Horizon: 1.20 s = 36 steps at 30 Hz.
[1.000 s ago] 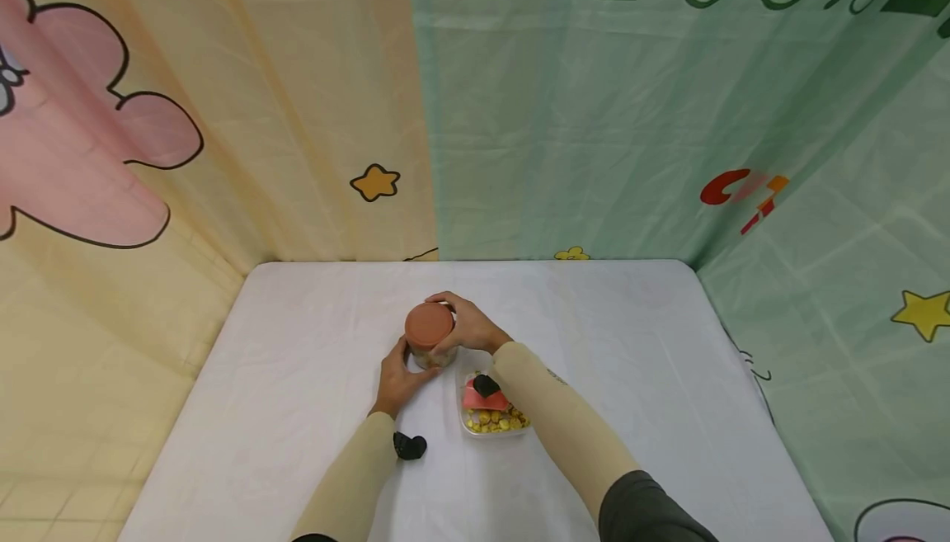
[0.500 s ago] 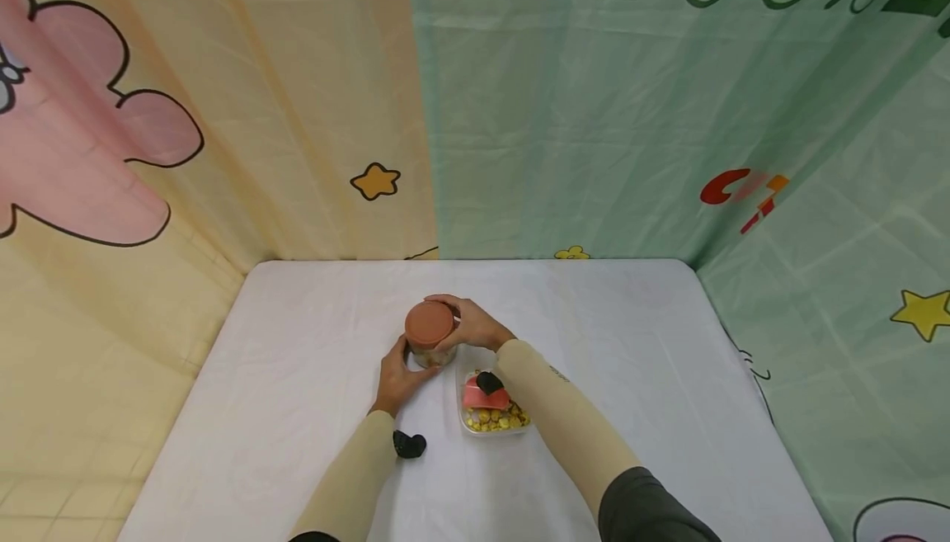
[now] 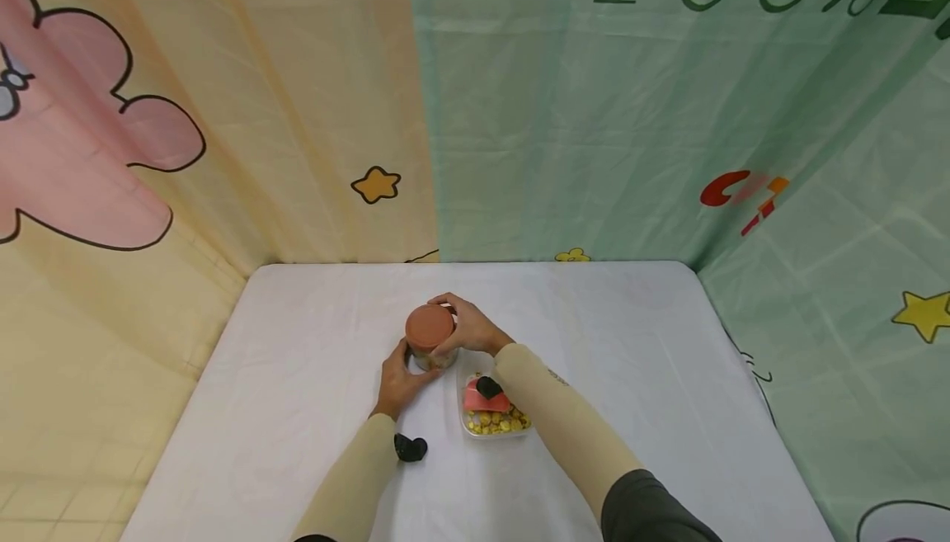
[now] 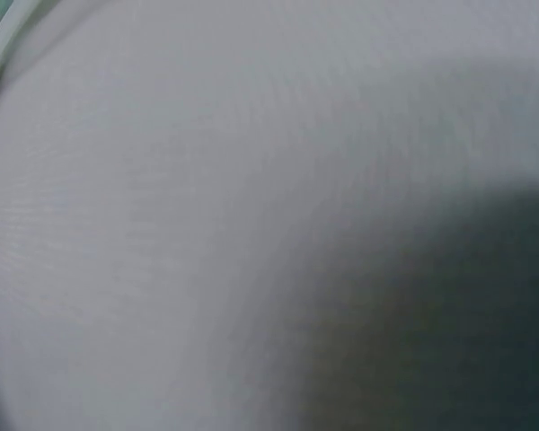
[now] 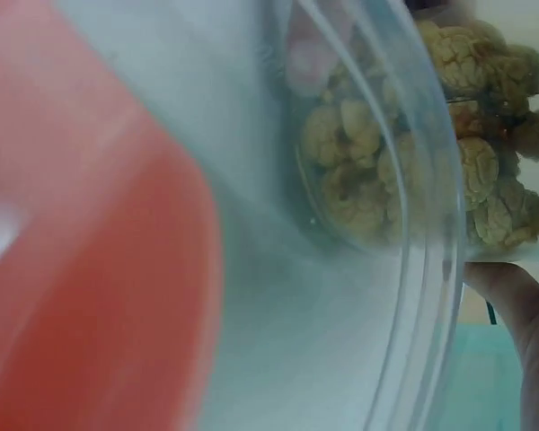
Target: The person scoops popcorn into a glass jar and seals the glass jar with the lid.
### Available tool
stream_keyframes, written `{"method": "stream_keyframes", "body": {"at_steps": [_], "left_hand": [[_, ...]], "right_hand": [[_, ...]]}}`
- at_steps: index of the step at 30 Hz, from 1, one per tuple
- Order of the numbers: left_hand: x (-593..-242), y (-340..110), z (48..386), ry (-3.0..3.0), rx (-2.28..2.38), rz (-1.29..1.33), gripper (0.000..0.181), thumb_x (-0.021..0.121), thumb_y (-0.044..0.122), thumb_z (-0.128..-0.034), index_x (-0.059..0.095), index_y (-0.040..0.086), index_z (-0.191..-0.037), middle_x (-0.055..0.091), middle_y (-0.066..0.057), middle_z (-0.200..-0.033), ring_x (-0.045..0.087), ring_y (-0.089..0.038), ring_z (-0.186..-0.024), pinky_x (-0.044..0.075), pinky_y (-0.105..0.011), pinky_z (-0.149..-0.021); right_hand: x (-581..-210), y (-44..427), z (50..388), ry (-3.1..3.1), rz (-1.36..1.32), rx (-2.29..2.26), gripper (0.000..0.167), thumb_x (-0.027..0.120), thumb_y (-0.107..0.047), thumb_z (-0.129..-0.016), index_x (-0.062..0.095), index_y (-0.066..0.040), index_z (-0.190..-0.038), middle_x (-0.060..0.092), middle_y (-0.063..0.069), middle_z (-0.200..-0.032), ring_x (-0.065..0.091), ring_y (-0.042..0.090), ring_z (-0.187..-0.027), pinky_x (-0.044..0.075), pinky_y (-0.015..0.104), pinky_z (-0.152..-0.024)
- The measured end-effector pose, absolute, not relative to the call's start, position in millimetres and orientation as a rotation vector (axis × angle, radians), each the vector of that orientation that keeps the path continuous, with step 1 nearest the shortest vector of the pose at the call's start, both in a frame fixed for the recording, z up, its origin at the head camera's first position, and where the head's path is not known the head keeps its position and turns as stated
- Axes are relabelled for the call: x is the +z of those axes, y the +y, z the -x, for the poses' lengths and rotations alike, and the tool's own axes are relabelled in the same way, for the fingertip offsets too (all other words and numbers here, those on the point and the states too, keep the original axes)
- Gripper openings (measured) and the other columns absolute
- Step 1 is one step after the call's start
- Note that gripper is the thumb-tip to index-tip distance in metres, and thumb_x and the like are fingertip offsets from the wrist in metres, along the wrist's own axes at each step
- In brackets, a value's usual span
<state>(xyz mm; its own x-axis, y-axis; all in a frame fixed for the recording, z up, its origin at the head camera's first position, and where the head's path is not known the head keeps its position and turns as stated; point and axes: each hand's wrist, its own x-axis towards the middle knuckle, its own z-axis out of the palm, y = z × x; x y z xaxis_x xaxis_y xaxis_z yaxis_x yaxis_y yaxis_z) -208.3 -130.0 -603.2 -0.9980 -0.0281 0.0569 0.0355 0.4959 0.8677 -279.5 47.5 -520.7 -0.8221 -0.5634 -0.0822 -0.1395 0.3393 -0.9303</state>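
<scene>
A clear jar [image 3: 433,360] with a round brown lid [image 3: 430,326] stands on the white table. Tan, wrinkled lumps [image 5: 478,171], perhaps dried mushrooms, fill it in the right wrist view. My left hand [image 3: 398,382] curls round its lower left side. On the upper right, my right hand [image 3: 473,327] grips the jar beside the lid, thumb low and fingers behind. Just below the right wrist sits a clear plastic box [image 3: 462,417] holding small yellow pieces [image 3: 497,424] and a red scoop-like piece [image 3: 481,398]. The left wrist view shows tablecloth and a dark blur, no hand.
A white cloth covers the table [image 3: 638,377], whose far edge meets hanging curtains [image 3: 519,138]. Black wrist devices [image 3: 410,447] stick out from both sleeves. The right forearm passes over the box's right part.
Both hands keep nearly the same hold on the jar, with only a slight shift of the right hand. The head view has tilted a little.
</scene>
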Motion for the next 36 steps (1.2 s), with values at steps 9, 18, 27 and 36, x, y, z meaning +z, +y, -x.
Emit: {"method": "stream_keyframes", "body": {"at_steps": [9, 18, 27, 36], "left_hand": [[-607.2, -133.6, 206.6, -2.648, -1.536, 0.049, 0.089, 0.088, 0.022, -0.0695, 0.040, -0.005, -0.140, 0.045, -0.023, -0.143, 0.041, -0.038, -0.134, 0.033, -0.051, -0.112], [-608.0, -130.6, 207.6, -2.631, -1.554, 0.050, 0.088, 0.089, 0.022, -0.0688, 0.042, -0.003, -0.140, 0.046, -0.022, -0.143, 0.041, -0.036, -0.134, 0.033, -0.050, -0.112], [-605.5, -130.7, 207.8, -2.628, -1.554, 0.051, 0.087, 0.089, 0.021, -0.0685, 0.043, -0.005, -0.138, 0.048, -0.023, -0.141, 0.042, -0.037, -0.133, 0.033, -0.050, -0.112], [-605.3, -131.5, 208.4, -2.652, -1.540, 0.036, 0.089, 0.088, 0.022, -0.0698, 0.041, -0.004, -0.140, 0.046, -0.022, -0.143, 0.040, -0.037, -0.134, 0.033, -0.050, -0.112]], "right_hand": [[-519.6, 51.1, 283.1, 2.043, 0.736, -1.479, 0.092, 0.082, 0.002, -0.071, 0.037, -0.018, -0.149, 0.049, 0.004, -0.141, 0.046, 0.021, -0.129, 0.042, 0.040, -0.106], [-520.6, 52.1, 281.8, 2.122, 0.738, -1.503, 0.085, 0.086, -0.001, -0.067, 0.047, -0.015, -0.141, 0.055, 0.001, -0.134, 0.049, 0.019, -0.125, 0.046, 0.037, -0.102], [-519.8, 50.8, 279.8, 2.195, 0.722, -1.477, 0.085, 0.089, -0.005, -0.065, 0.048, -0.015, -0.139, 0.055, 0.003, -0.133, 0.050, 0.021, -0.124, 0.047, 0.038, -0.102], [-520.1, 50.4, 280.8, 2.124, 0.689, -1.527, 0.085, 0.086, 0.000, -0.068, 0.045, -0.010, -0.142, 0.053, 0.006, -0.136, 0.047, 0.024, -0.127, 0.046, 0.041, -0.103]]}}
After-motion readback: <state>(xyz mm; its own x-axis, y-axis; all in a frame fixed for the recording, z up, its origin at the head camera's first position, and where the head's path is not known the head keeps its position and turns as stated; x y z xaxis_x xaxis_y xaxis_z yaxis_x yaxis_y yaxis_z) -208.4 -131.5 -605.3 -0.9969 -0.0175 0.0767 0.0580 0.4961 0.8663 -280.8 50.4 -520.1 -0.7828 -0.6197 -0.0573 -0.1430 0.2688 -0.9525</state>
